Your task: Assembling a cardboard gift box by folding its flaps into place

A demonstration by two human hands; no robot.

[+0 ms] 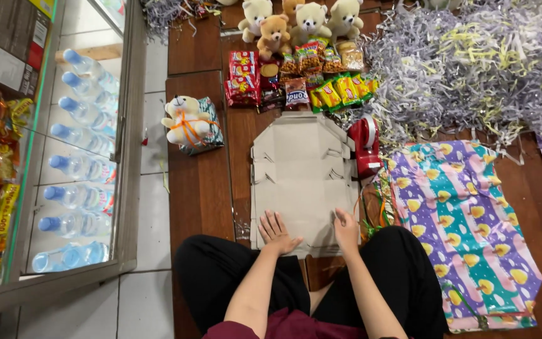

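Grey-brown flat cardboard (pixel 302 182) is lying on the wooden floor (pixel 199 188) before the person's knees; left hand (pixel 277 232) and right hand (pixel 347 230), both open-palmed, are pressing its near edge, keeping it flat.

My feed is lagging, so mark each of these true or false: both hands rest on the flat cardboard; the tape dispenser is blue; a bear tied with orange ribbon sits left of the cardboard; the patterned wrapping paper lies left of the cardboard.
1. Both the left hand and right hand rest on the flat cardboard: true.
2. The tape dispenser is blue: false, it is red.
3. A bear tied with orange ribbon sits left of the cardboard: true.
4. The patterned wrapping paper lies left of the cardboard: false, it lies to the right.
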